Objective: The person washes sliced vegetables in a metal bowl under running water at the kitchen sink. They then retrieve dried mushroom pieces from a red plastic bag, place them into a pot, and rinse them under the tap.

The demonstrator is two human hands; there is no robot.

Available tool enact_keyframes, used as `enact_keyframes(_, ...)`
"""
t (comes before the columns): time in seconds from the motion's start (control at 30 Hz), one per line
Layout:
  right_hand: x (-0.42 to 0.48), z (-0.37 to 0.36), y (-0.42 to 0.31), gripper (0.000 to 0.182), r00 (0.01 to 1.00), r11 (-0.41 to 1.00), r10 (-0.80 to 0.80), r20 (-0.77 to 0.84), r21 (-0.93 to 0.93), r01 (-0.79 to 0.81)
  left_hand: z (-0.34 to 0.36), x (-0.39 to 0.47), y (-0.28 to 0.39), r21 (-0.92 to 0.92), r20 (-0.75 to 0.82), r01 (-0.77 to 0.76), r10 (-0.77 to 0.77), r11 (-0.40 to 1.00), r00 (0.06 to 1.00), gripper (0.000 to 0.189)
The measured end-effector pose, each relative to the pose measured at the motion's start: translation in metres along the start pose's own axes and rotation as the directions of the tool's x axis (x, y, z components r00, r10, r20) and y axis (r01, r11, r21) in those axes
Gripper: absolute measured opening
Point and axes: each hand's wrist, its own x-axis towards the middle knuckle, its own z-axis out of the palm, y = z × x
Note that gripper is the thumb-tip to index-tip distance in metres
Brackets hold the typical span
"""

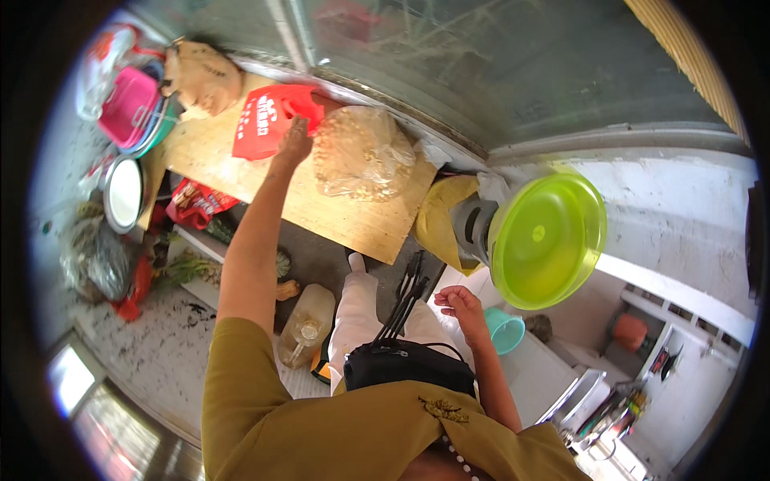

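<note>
My left hand is stretched out over the wooden board, its fingers at the handle side of a red carrier bag with white print. Blur hides whether the fingers grip the bag. Just right of that hand lies a clear plastic bag full of small pale yellow pieces. My right hand hangs in front of my waist at the right, empty, with loosely bent fingers. A black waist bag is at my middle.
The wooden board bears a brown bag. A lime-green basin stands at the right. Pink and white basins are at the left. A plastic jug, squash and turquoise bucket are lower down. Windows line the far side.
</note>
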Motion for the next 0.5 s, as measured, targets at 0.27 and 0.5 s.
enact_keyframes(0.27,0.001,0.016,0.026,0.021,0.995,1.000,0.022,-0.102,-0.005,-0.022,0.022,0.031,-0.054,0.416,0.217,-0.176,0.091,0.892,0.972,0.047)
enact_keyframes(0.5,-0.003,0.014,0.046,0.018,0.987,0.997,-0.038,-0.155,0.063,0.049,-0.011,-0.008,-0.134,0.592,-0.012,-0.254,0.324,0.765,0.946,0.011)
